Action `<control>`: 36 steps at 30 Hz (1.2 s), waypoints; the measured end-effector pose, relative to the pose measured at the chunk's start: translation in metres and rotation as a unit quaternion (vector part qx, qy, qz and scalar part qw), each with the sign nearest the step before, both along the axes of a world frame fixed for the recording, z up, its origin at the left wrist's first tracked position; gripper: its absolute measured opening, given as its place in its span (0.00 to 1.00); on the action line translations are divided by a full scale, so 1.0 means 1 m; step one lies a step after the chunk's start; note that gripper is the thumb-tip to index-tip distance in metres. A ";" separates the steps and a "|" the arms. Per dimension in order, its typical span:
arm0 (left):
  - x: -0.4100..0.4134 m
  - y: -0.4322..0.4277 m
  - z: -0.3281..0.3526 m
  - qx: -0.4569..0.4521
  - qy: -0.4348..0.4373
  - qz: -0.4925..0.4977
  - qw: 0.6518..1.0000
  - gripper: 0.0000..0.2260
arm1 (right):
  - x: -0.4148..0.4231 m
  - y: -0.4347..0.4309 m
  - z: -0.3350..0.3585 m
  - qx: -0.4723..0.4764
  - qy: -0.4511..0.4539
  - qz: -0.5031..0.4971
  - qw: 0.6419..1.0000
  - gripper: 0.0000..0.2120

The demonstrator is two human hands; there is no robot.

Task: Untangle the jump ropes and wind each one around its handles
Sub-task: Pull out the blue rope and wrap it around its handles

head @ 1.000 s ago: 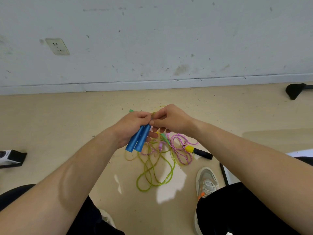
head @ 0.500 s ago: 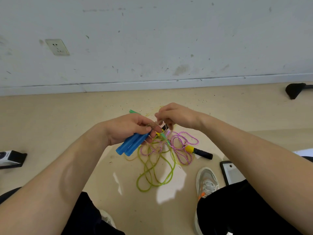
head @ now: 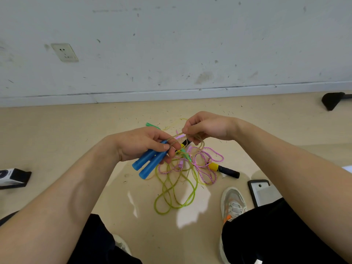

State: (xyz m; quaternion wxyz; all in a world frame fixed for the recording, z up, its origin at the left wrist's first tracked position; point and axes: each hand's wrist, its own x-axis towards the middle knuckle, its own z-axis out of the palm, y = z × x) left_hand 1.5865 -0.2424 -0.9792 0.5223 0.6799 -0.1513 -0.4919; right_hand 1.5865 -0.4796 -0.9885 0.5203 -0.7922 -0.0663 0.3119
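The left hand (head: 141,145) grips the two blue handles (head: 149,163) side by side. Its fingers curl round their upper ends, so that the pair makes one core to wind on. Just right of the blue handles, the right hand (head: 207,127) pinches a loop of thin tan cord (head: 202,144) between thumb and fingertips, probably to lay it across them. Whether any turns already sit there is hidden under the left fingers.

On the floor below and to the right of the blue handles, the green rope (head: 177,189) and the pink rope (head: 206,164) lie looped through each other. A yellow-and-black handle (head: 223,168) lies further right, and a green handle (head: 152,126) just beyond the blue handles. These look like the unsorted remainder, left down so both hands are free for one rope.
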 end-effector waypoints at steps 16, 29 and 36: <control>-0.008 -0.016 -0.011 -0.016 0.042 0.114 0.992 0.14 | -0.002 0.009 -0.003 0.003 -0.043 -0.010 0.999 0.06; -0.020 -0.026 -0.009 -0.076 0.036 0.114 0.990 0.17 | -0.001 0.005 -0.014 -0.008 -0.135 -0.150 0.979 0.15; -0.010 -0.020 -0.018 -0.102 -0.014 0.315 0.944 0.12 | -0.010 0.018 -0.026 -0.015 -0.080 -0.138 0.987 0.12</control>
